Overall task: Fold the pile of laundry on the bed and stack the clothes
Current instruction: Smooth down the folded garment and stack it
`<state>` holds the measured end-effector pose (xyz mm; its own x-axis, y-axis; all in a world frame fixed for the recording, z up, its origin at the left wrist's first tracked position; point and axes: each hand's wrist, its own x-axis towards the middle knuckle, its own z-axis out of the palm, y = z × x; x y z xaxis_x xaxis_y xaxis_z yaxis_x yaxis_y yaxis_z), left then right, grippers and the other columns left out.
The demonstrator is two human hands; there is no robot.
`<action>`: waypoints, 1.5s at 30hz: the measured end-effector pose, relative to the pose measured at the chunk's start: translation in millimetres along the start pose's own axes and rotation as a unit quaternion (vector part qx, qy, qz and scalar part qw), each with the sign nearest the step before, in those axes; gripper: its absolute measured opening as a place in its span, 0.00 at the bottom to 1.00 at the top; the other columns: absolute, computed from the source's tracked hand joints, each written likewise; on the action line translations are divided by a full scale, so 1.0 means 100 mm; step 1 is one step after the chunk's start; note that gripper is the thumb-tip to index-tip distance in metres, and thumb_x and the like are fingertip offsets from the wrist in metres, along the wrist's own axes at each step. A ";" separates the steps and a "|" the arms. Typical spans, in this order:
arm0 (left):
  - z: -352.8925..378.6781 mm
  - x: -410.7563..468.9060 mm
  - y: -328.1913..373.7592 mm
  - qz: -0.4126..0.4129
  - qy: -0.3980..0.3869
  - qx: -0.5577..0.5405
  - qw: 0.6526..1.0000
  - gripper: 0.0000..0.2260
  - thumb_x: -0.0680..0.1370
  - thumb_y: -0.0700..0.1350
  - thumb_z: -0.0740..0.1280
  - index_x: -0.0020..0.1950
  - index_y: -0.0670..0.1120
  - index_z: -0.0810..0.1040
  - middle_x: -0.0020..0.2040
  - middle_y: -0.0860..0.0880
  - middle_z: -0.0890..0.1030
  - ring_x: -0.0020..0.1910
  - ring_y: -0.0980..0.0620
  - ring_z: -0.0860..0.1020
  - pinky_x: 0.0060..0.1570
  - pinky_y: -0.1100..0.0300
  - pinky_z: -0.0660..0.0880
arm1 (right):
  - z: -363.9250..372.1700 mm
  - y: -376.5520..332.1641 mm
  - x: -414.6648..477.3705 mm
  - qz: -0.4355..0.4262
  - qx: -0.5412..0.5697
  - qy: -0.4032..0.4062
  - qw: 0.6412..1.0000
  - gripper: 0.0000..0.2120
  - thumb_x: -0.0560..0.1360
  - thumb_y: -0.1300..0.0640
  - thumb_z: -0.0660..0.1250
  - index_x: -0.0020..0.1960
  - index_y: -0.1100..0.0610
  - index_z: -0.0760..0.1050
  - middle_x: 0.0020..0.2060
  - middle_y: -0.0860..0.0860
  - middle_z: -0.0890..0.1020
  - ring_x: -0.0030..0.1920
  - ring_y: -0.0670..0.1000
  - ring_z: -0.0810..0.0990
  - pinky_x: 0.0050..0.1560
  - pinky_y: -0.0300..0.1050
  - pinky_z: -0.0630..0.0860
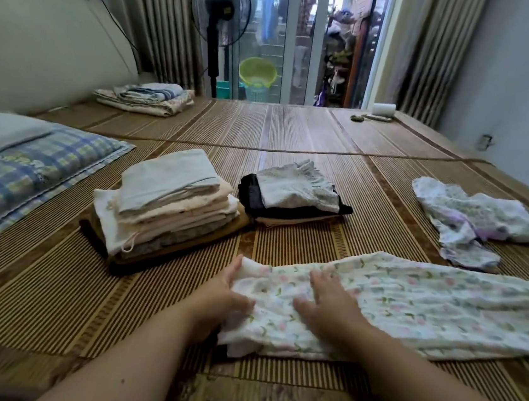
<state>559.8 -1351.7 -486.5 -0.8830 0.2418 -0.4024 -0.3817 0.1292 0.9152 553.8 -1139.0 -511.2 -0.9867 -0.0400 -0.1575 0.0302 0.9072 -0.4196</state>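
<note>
A white floral garment lies stretched out flat on the bamboo mat in front of me, running from centre to lower right. My left hand grips its left end, fingers curled into the fabric. My right hand presses flat on the cloth just beside it, fingers spread. Behind them stands a tall stack of folded clothes in white, peach and brown. A smaller folded stack, black with a white ruffled piece on top, sits to its right. A crumpled floral piece lies unfolded at the right.
A plaid pillow lies at the left. Folded bedding sits at the far end of the bed. A standing fan and a green basin are by the glass door. A white roll rests at the far right edge.
</note>
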 end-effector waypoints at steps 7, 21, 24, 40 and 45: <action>0.44 -0.04 0.30 0.106 -0.003 -0.005 0.994 0.47 0.73 0.28 0.66 0.78 0.61 0.44 0.70 0.41 0.68 0.57 0.43 0.79 0.54 0.47 0.79 | -0.39 -0.26 -0.34 0.013 0.454 -0.066 0.888 0.16 0.80 0.41 0.55 0.54 0.48 0.77 0.53 0.49 0.83 0.52 0.48 0.81 0.50 0.41 0.76; 1.54 0.29 0.40 0.130 -0.008 0.316 0.940 0.26 0.79 0.47 0.65 0.76 0.51 0.62 0.76 0.48 0.63 0.67 0.50 0.71 0.63 0.53 0.73 | -1.23 1.06 -0.24 0.214 0.313 0.122 0.917 0.18 0.75 0.64 0.57 0.63 0.58 0.75 0.59 0.58 0.77 0.56 0.58 0.76 0.56 0.54 0.74; 1.65 0.37 0.25 0.104 -0.015 0.446 0.889 0.29 0.77 0.56 0.66 0.76 0.55 0.62 0.80 0.48 0.51 0.78 0.45 0.51 0.75 0.44 0.53 | -1.17 1.10 -0.30 0.130 0.179 0.172 0.960 0.27 0.75 0.62 0.57 0.74 0.55 0.64 0.71 0.54 0.69 0.69 0.55 0.68 0.65 0.48 0.67; 1.70 0.58 0.28 -0.025 0.027 0.041 0.998 0.28 0.75 0.30 0.62 0.70 0.53 0.71 0.60 0.44 0.73 0.48 0.43 0.82 0.41 0.51 0.83 | -0.73 1.39 -0.17 0.029 0.030 -0.028 0.999 0.40 0.77 0.32 0.49 0.79 0.53 0.42 0.78 0.50 0.41 0.77 0.48 0.40 0.77 0.55 0.44; 1.29 0.43 0.47 0.011 0.057 0.042 0.997 0.29 0.75 0.29 0.60 0.74 0.48 0.67 0.65 0.40 0.73 0.48 0.45 0.81 0.39 0.55 0.81 | -0.66 1.01 -0.22 -0.014 0.122 -0.061 0.990 0.41 0.75 0.31 0.46 0.79 0.53 0.41 0.78 0.49 0.43 0.77 0.47 0.42 0.77 0.52 0.45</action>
<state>539.1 -1211.4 -463.8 -0.9178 0.1354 -0.3731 -0.3422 0.2065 0.9167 567.8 -1018.5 -490.8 -0.9614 -0.1278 -0.2436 0.0556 0.7769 -0.6271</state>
